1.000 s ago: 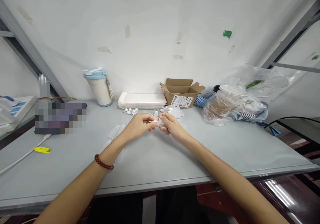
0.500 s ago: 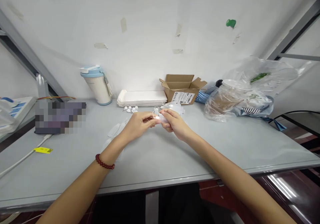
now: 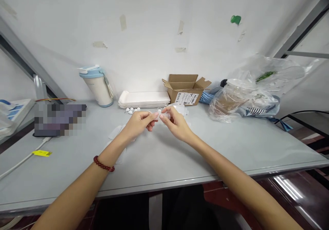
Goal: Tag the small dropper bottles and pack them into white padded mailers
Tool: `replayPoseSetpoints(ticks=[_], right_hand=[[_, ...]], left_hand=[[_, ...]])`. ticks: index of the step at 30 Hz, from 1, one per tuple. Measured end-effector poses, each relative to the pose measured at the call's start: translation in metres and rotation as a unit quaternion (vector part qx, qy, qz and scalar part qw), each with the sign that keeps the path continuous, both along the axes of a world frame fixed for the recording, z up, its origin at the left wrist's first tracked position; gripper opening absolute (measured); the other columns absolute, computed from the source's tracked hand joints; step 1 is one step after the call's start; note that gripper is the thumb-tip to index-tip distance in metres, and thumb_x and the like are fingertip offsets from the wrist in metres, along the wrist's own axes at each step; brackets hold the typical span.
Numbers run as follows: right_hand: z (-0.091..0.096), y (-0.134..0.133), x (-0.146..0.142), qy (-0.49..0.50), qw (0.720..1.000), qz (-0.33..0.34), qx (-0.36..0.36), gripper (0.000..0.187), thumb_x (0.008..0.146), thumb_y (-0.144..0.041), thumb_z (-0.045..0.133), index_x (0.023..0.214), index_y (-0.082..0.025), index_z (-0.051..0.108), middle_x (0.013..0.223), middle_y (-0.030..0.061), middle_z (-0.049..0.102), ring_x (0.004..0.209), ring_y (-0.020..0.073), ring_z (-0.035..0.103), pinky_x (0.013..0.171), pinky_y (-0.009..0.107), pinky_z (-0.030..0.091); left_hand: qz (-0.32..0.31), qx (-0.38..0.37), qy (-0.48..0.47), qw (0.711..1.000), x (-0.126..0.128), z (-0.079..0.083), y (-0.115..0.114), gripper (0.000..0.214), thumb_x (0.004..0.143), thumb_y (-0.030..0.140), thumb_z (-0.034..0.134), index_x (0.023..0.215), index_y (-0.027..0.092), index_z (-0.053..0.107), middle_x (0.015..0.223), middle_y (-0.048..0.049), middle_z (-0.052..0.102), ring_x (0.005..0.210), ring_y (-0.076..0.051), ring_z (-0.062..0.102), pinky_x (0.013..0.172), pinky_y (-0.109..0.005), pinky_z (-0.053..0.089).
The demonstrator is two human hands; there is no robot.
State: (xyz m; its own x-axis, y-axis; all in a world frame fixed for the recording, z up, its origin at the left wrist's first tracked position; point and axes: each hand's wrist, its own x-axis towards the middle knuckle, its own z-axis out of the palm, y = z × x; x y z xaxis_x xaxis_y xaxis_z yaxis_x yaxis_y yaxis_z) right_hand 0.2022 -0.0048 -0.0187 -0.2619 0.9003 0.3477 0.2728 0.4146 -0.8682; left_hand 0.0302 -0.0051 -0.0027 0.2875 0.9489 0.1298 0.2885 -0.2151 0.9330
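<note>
The fingertips of the left hand, pressed together with any contents hidden, are now drawn slightly back from the right hand, where a pale piece is pinched above the table, suggesting grip adjustment.

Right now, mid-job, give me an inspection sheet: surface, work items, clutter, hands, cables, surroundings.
Surface: smooth gray table.
Job's things: small whitish piece between the hands; small white rounded pieces lying loose; clear flat plastic pieces, partly hidden.
Clutter: flat white stack; open brown cardboard box; cream tumbler with blue lid; crumpled clear plastic bag.
Hands: right hand pinches the piece; left hand meets it, grip too small to tell.
Cables: white cable with yellow tag, left; thin black cable, right.
Surroundings: white wall with beige tape scraps.
</note>
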Motion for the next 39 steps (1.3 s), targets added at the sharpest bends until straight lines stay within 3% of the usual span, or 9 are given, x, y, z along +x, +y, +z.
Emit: replayPoseSetpoints(ticks=[3, 7, 10, 14, 21, 27, 31, 39], right_hand=[[0.000, 0.002, 0.001, -0.007, 1.000, -0.006, 0.022, 0.027, 0.085, -0.044, 0.050, 0.087, -0.017, 0.056, 0.060, -0.0047, 0.043, 0.053, 0.0084, 0.037, 0.051, 0.023, 0.030], [0.001, 0.005, 0.002, 0.100, 0.990, 0.055, -0.083, 0.036, 0.080, -0.052, 0.053, 0.071, -0.017, 0.051, 0.056, -0.0060, 0.036, 0.047, 0.0069, 0.035, 0.045, 0.023, 0.029], [0.003, 0.005, 0.002, 0.132, 0.983, 0.059, -0.113, 0.035, 0.076, -0.052, 0.057, 0.074, -0.017, 0.054, 0.054, -0.0072, 0.034, 0.045, 0.0069, 0.035, 0.044, 0.023, 0.030], [0.004, 0.002, 0.003, 0.079, 0.995, 0.029, -0.056, 0.034, 0.079, -0.046, 0.057, 0.094, -0.016, 0.061, 0.056, -0.0051, 0.046, 0.049, 0.0088, 0.041, 0.050, 0.024, 0.036], [0.001, -0.001, 0.001, 0.030, 0.999, 0.011, -0.022, 0.030, 0.081, -0.038, 0.055, 0.102, -0.018, 0.063, 0.066, -0.0014, 0.055, 0.057, 0.0103, 0.047, 0.057, 0.025, 0.039], [0.001, -0.001, 0.002, 0.034, 0.999, 0.006, -0.020, 0.031, 0.083, -0.039, 0.054, 0.101, -0.015, 0.063, 0.065, -0.0013, 0.054, 0.055, 0.0095, 0.046, 0.056, 0.025, 0.039], [0.002, 0.000, 0.003, 0.073, 0.995, 0.027, -0.057, 0.034, 0.082, -0.042, 0.054, 0.096, -0.013, 0.063, 0.057, -0.0044, 0.046, 0.049, 0.0078, 0.041, 0.052, 0.024, 0.036], [0.000, 0.005, 0.005, 0.157, 0.973, 0.079, -0.148, 0.033, 0.073, -0.048, 0.062, 0.074, -0.016, 0.060, 0.058, -0.0044, 0.043, 0.046, 0.0061, 0.035, 0.046, 0.024, 0.029]], left_hand=[[0.019, -0.006, -0.006, 1.000, 0.002, 0.001, 0.000, 0.041, 0.080, 0.050, 0.054, 0.057, 0.015, 0.057, 0.053, 0.0007, 0.055, 0.049, -0.010, 0.050, 0.053, -0.024, 0.042], [0.025, 0.075, 0.043, 0.996, 0.003, -0.001, -0.003, 0.037, 0.080, 0.045, 0.056, 0.057, 0.016, 0.056, 0.045, 0.0034, 0.048, 0.047, -0.009, 0.045, 0.049, -0.022, 0.037], [0.025, 0.108, 0.031, 0.993, 0.003, -0.001, -0.003, 0.030, 0.078, 0.044, 0.060, 0.067, 0.016, 0.061, 0.055, 0.0027, 0.053, 0.050, -0.009, 0.047, 0.051, -0.022, 0.038], [0.007, 0.068, -0.003, 0.998, 0.000, 0.002, -0.002, 0.032, 0.078, 0.046, 0.059, 0.069, 0.016, 0.062, 0.060, 0.0006, 0.058, 0.056, -0.011, 0.054, 0.058, -0.023, 0.045], [0.030, 0.010, -0.070, 0.997, -0.003, 0.004, 0.001, 0.034, 0.078, 0.048, 0.058, 0.069, 0.015, 0.064, 0.058, -0.0017, 0.059, 0.062, -0.015, 0.059, 0.058, -0.027, 0.049], [0.011, -0.027, 0.001, 1.000, -0.004, -0.001, 0.003, 0.050, 0.082, 0.057, 0.048, 0.058, 0.014, 0.057, 0.059, -0.0025, 0.059, 0.044, -0.009, 0.050, 0.048, -0.025, 0.043], [0.004, 0.020, 0.037, 0.999, -0.004, -0.002, 0.001, 0.047, 0.084, 0.054, 0.045, 0.058, 0.016, 0.055, 0.048, 0.0020, 0.050, 0.043, -0.010, 0.047, 0.046, -0.023, 0.040], [-0.017, 0.101, 0.079, 0.992, -0.008, 0.003, -0.001, 0.032, 0.083, 0.041, 0.051, 0.065, 0.016, 0.061, 0.059, -0.0009, 0.061, 0.057, -0.013, 0.056, 0.056, -0.023, 0.044]])
